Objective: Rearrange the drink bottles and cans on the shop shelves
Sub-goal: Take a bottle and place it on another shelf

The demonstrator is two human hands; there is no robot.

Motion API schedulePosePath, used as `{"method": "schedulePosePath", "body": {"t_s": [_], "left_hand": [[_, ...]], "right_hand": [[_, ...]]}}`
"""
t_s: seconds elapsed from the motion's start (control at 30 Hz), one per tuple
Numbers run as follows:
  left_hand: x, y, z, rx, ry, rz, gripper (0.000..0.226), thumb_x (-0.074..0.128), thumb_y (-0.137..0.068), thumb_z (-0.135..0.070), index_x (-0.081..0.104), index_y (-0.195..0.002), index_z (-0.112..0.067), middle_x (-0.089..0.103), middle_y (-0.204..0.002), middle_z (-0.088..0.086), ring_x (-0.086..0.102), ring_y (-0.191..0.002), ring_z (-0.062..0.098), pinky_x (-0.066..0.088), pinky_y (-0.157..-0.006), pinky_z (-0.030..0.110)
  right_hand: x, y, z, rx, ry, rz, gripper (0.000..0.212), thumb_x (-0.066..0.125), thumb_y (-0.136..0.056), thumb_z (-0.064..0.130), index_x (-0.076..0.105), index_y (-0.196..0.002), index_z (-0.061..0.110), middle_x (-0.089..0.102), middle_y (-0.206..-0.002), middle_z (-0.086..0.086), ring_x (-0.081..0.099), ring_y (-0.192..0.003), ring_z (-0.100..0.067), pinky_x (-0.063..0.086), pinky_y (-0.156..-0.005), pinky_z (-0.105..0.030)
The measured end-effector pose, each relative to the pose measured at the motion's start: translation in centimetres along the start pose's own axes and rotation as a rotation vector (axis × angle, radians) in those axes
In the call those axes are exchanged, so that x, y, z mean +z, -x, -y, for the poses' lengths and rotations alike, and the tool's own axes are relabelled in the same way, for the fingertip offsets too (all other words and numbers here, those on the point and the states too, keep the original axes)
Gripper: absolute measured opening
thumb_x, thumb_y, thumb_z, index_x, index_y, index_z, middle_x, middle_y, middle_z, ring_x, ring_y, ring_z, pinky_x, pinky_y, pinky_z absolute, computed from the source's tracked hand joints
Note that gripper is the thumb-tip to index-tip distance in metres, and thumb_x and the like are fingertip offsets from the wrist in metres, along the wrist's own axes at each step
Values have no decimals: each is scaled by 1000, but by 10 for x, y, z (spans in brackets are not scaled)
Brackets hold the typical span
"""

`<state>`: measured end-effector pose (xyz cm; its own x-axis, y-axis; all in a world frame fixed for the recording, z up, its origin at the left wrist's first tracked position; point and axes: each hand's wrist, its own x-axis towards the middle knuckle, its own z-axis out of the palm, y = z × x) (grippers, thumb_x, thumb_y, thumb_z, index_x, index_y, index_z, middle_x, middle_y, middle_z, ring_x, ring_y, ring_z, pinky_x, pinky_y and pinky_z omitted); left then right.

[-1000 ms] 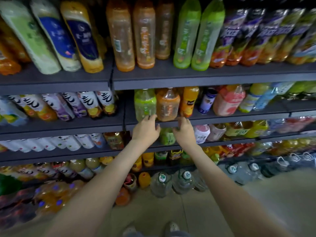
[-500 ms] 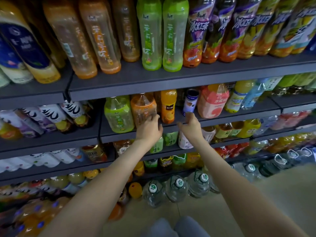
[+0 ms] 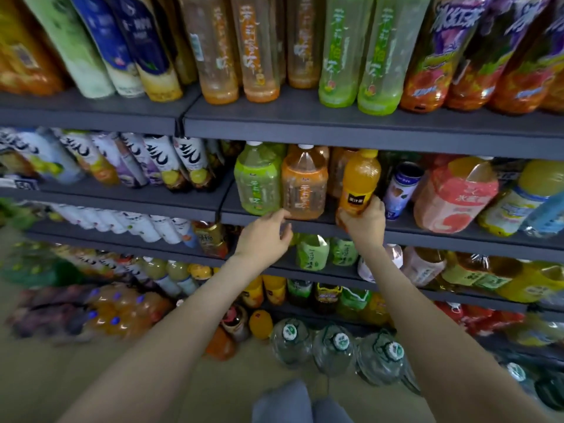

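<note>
Nearest the camera, both bare forearms extend forward from the lower frame edge toward the second shelf (image 3: 457,239) from the top.

Left hand (image 3: 265,233): fingers loosely curled, nothing enclosed. Thumb and index tips sit at the shelf's front edge, just below the bases of the green tea bottle (image 3: 258,181) and the amber tea bottle (image 3: 303,184). Contact with either bottle cannot be confirmed.

Right hand (image 3: 363,221): clenched around the lower part of the orange juice bottle (image 3: 360,178), with the thumb on the left of the base and the fingers wrapped round the right.

Orange juice bottle: opaque orange body, yellow cap, black label band low on the body. It stands near upright, leaning slightly right, base at the shelf's front edge. The body rises directly above the right hand. Whether the base rests on the shelf is hidden by the hand.

Adjacent items: the amber tea bottle stands just beside it on the left. A blue-and-white can (image 3: 401,187), tilted, stands near it on the right, with a pink-labelled bottle (image 3: 454,196) beyond.
</note>
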<state>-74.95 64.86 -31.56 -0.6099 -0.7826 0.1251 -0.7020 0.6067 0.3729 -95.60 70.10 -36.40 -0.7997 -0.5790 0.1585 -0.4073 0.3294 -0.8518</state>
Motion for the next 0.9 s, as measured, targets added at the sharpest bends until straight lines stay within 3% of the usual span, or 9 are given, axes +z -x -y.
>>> {"method": "schedulePosePath", "body": {"t_s": [0.2,0.33,0.43,0.5,0.57,0.67,0.8,0.9], "left_hand": [[-39,22,2,56,102,98,35,48,-96,-32,48,-128,-21,58,-120,-1,58,-105,19,52,-76,34],[-60,26,10,46,39,148,43,47,-96,-36,46,-134,-18,56,-127,7,57,-108,27,52,-77,38],[-88,37,38,-6,67,124,38,49,-95,-34,49,-128,-17,61,-120,10,58,-106,29,49,-75,35],[-118,50,67,-24,127,54,35,51,-94,-30,51,-126,-18,63,-116,7,59,-106,27,47,-74,32],[-153,65,99,-31,233,-27,35,52,-93,-26,50,-128,-19,63,-117,3,60,-105,22,49,-79,32],[-208,95,150,15,381,-133,36,53,-93,-20,51,-129,-20,61,-121,0,60,-105,15,50,-88,32],[-264,129,220,55,410,-188,43,57,-92,-24,47,-134,-23,54,-126,-5,52,-114,9,43,-94,25],[-292,137,265,35,349,-246,54,58,-92,-30,37,-141,-22,46,-135,-4,44,-121,9,38,-97,23]], "right_hand": [[-45,76,25,-81,-52,109,45,79,-73,21,53,-106,4,53,-105,-12,53,-101,-29,46,-80,-40],[-56,103,96,-180,-98,166,43,80,-74,23,55,-108,12,57,-105,-7,52,-95,-13,38,-74,-16],[-43,123,153,-184,-183,228,40,81,-72,24,55,-103,20,62,-106,-6,58,-88,-6,42,-71,-8],[-21,142,188,-179,-263,283,35,80,-71,31,56,-96,30,66,-104,-1,63,-90,-7,52,-81,-21],[7,165,222,-190,-307,309,31,79,-74,28,56,-93,33,69,-100,3,65,-94,-11,53,-84,-33],[58,199,274,-228,-343,327,29,79,-75,23,60,-97,24,68,-97,3,64,-91,-9,51,-81,-29],[129,237,338,-285,-418,380,32,79,-75,18,60,-101,16,67,-91,7,61,-80,10,45,-68,-6],[172,254,377,-347,-470,406,34,79,-75,15,58,-101,18,66,-91,8,61,-82,7,47,-71,-9]]}}
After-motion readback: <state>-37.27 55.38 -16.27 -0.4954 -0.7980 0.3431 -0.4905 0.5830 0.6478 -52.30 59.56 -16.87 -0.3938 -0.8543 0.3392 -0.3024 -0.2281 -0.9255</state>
